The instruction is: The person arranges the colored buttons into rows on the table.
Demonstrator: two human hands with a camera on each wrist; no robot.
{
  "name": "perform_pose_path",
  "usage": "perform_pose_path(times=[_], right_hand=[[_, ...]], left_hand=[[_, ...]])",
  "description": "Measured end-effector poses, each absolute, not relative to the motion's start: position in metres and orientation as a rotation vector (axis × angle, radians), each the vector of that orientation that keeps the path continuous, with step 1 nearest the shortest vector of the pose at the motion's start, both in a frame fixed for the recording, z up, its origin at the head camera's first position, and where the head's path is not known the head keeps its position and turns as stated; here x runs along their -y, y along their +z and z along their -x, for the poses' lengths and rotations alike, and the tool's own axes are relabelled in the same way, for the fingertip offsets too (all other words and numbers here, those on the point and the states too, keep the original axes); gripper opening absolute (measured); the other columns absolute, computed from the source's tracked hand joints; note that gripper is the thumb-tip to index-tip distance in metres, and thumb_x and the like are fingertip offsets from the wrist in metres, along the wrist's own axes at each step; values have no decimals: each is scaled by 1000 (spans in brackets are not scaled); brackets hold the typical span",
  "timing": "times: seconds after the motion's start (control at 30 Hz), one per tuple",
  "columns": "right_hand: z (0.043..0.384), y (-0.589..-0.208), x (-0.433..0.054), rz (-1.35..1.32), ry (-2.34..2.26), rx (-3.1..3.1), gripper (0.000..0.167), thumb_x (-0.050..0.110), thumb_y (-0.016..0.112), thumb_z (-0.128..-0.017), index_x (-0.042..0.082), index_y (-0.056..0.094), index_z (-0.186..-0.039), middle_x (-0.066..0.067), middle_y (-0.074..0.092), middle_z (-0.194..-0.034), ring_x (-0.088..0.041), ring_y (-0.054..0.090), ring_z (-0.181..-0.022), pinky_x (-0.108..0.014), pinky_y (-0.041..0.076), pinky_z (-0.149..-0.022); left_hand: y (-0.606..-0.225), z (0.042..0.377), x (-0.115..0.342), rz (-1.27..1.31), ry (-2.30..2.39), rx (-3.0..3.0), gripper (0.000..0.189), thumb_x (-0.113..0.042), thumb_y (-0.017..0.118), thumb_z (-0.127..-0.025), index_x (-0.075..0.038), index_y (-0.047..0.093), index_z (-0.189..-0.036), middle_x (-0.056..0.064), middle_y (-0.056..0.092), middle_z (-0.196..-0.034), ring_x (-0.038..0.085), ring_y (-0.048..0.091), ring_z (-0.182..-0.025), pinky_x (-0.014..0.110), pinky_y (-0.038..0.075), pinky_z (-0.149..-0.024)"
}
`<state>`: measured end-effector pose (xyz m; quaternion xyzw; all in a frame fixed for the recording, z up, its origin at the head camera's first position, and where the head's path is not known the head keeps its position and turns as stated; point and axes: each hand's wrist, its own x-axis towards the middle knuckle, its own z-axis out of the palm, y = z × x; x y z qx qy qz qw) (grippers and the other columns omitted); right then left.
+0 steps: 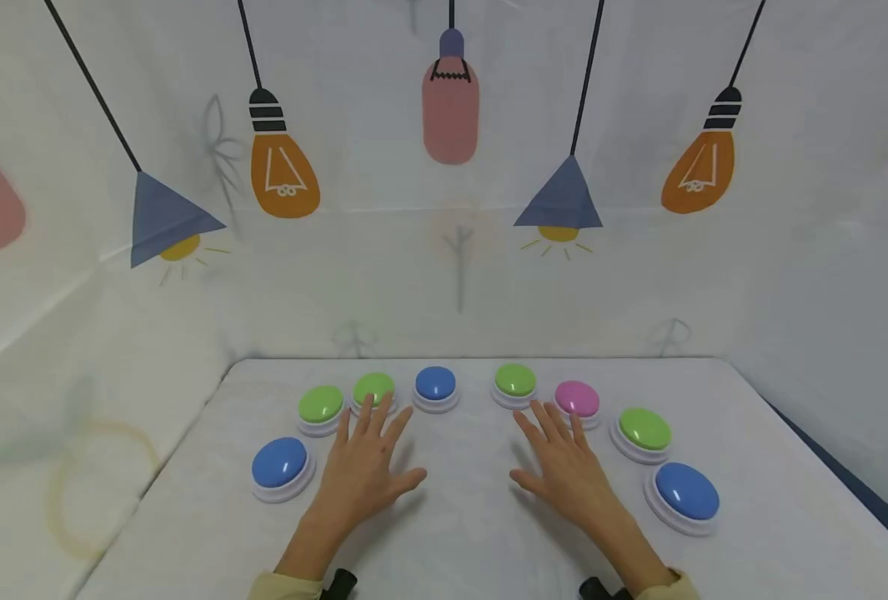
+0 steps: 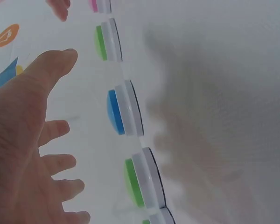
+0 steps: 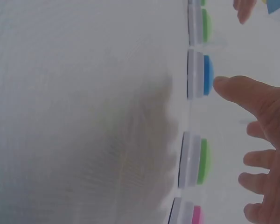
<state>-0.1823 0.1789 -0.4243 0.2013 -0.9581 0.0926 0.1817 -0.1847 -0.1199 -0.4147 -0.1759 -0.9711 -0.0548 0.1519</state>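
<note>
An arc of several domed push buttons on white bases stands on the table. My left hand (image 1: 363,468) is held above the tabletop, fingers spread, holding nothing. Its fingertips overlap a green button (image 1: 372,386) in the head view; another green button (image 1: 320,403) and a blue button (image 1: 279,462) lie to its left. Likewise raised and spread, my right hand (image 1: 568,468) has its fingertips just short of a pink button (image 1: 577,397). To its right are a green button (image 1: 644,427) and a blue button (image 1: 687,490). Both wrist views show the hands apart from the buttons.
Between the hands, farther back, stand a blue button (image 1: 435,382) and a green button (image 1: 514,379). The white-covered table (image 1: 466,533) ends at a pale curtain (image 1: 383,275) printed with lamps and bulbs. More of this fabric hangs at both sides.
</note>
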Motion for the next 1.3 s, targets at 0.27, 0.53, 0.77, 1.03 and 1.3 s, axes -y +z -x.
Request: perform_pose_path(times=[0.27,0.53,0.77,1.03,1.3], right_hand=[[189,-420,-163,-599,315,2740,75,36,80,-80,7,51,-142,-22,42,-151,-42,36,-141,-64,20,-116],[196,-415,-134,-684,423,2760,70,33,80,-81,8,53,-141,-22,42,-150,-42,37,-140,-63,23,-115],[200,-409,-112,-754,472,2755,70,34,80,-82,8,53,-141,-22,45,-148,-40,41,-138,-60,27,-115],[206,-406,-83,-785,543,2825,70,34,78,-85,12,49,-145,-19,43,-151,-40,47,-133,-57,43,-104],[208,-407,-44,-839,575,2905,68,36,74,-88,17,46,-147,-14,41,-154,-36,49,-133,-51,50,-98]], left_hand=[[-411,183,121,515,-231,2793,84,-64,70,-79,-20,49,-147,13,34,-159,39,23,-148,64,18,-117],[-407,180,135,476,-277,2781,82,-59,74,-77,-20,51,-145,14,35,-158,41,27,-146,65,20,-116],[-402,178,151,435,-297,2763,78,-53,78,-75,-20,54,-142,15,39,-155,43,29,-145,67,24,-113],[-403,177,175,384,-321,2781,80,-51,79,-76,-15,54,-142,16,40,-154,44,31,-143,71,23,-110],[-405,173,200,307,-343,2795,79,-49,79,-75,-15,54,-142,18,43,-152,47,33,-141,72,23,-108]])
